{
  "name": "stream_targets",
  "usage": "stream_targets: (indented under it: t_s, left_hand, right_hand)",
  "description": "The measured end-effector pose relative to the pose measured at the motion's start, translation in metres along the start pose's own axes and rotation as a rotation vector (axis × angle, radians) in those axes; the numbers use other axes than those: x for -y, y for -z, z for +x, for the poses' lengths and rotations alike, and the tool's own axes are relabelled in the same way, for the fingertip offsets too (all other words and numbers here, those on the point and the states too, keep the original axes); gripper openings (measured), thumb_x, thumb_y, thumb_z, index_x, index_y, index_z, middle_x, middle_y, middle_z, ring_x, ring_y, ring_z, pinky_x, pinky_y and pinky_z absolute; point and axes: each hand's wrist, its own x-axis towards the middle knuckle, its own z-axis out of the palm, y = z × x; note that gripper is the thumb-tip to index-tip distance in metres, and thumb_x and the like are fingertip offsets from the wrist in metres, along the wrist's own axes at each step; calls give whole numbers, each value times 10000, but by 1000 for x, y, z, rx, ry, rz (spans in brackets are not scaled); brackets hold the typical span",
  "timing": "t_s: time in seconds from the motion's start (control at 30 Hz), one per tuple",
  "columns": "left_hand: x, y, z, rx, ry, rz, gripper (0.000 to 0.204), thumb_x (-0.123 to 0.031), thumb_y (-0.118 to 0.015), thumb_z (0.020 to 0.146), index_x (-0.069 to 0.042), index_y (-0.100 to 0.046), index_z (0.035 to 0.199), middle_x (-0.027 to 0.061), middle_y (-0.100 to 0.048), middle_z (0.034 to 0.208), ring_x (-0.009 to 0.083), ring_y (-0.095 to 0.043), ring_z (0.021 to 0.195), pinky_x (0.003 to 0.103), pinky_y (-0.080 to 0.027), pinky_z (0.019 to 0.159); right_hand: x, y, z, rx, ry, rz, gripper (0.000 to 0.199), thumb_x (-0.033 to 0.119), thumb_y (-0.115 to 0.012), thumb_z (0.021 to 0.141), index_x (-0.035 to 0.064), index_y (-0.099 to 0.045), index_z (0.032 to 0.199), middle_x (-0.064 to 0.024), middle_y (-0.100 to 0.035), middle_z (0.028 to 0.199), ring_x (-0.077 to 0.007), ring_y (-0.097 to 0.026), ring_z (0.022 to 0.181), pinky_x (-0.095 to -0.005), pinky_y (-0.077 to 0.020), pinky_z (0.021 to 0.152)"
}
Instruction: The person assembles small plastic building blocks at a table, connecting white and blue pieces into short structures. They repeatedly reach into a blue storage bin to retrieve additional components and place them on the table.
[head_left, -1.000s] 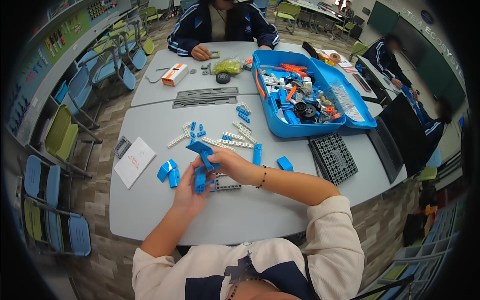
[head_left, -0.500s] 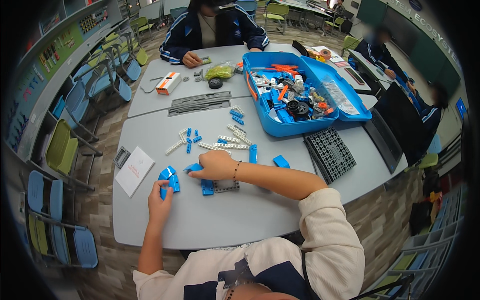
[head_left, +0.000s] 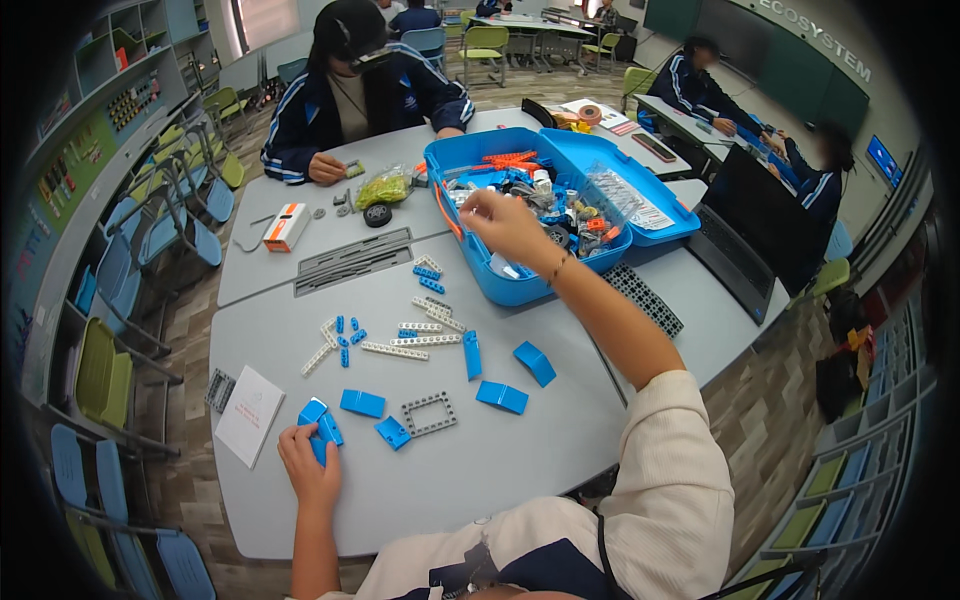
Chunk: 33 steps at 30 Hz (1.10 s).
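Note:
My left hand (head_left: 312,470) is closed around blue curved panel pieces (head_left: 326,428) at the near left of the table. My right hand (head_left: 503,228) hovers over the near left part of the blue storage box (head_left: 520,290), fingers loosely bent and apart, with nothing visible in them. Loose blue panels lie in front of me: one flat panel (head_left: 362,403), a smaller blue piece (head_left: 392,433) and a bent panel (head_left: 502,397). Beside the smaller piece is a grey rectangular frame (head_left: 408,420). The box holds mixed building parts, partly hidden by my right hand.
White beams (head_left: 410,341) and small blue connectors (head_left: 344,340) lie mid-table. A white booklet (head_left: 250,416) is at left, a black grid plate (head_left: 646,300) and laptop (head_left: 735,255) at right. Across sits a person (head_left: 360,100) near a white-orange carton (head_left: 287,227).
My right hand has let go of a blue panel, which now lies on the table, and has moved up over the box. My left hand still holds its blue pieces. The view has shifted.

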Motion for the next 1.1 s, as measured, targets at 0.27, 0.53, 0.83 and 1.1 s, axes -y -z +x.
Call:
stream_targets:
  t_s: [0.27, 0.53, 0.83, 1.1]
  left_hand:
    - [-1, 4, 7, 113, 77, -98, 504, -73, -604, 786, -44, -507, 1280, 168, -433, 1375, 368, -362, 1301, 460, -278, 1086]
    - [-1, 10, 15, 157, 245, -294, 531, -36, -563, 802, -56, -495, 1328, 151, -415, 1432, 325, -337, 1357, 420, -252, 1116]
    - [2, 5, 15, 129, 266, -388, 574, -44, -511, 824, -3, -407, 1386, 171, -392, 1443, 302, -359, 1345, 394, -238, 1126]
    - [7, 3, 15, 132, 269, -395, 560, -94, -533, 837, -2, -413, 1376, 176, -381, 1444, 302, -360, 1341, 391, -241, 1123]
  right_hand:
    - [-131, 26, 106, -81, -218, -410, 250, 224, -559, 796, 91, -707, 947, -155, -696, 934, -298, -660, 893, -414, -504, 811]
    - [-189, -9, 132, 102, -216, -840, 317, 237, -575, 798, 225, -675, 1100, -79, -555, 1268, -268, -458, 1245, -505, -368, 1006]
    - [-188, -13, 137, 370, -444, -913, 569, 239, -691, 723, 274, -580, 1279, -78, -441, 1409, -276, -316, 1365, -605, -210, 1083]
    - [-179, -17, 133, 419, -442, -1064, 461, 269, -595, 809, 200, -596, 1265, -83, -445, 1418, -273, -332, 1358, -652, -174, 1075]
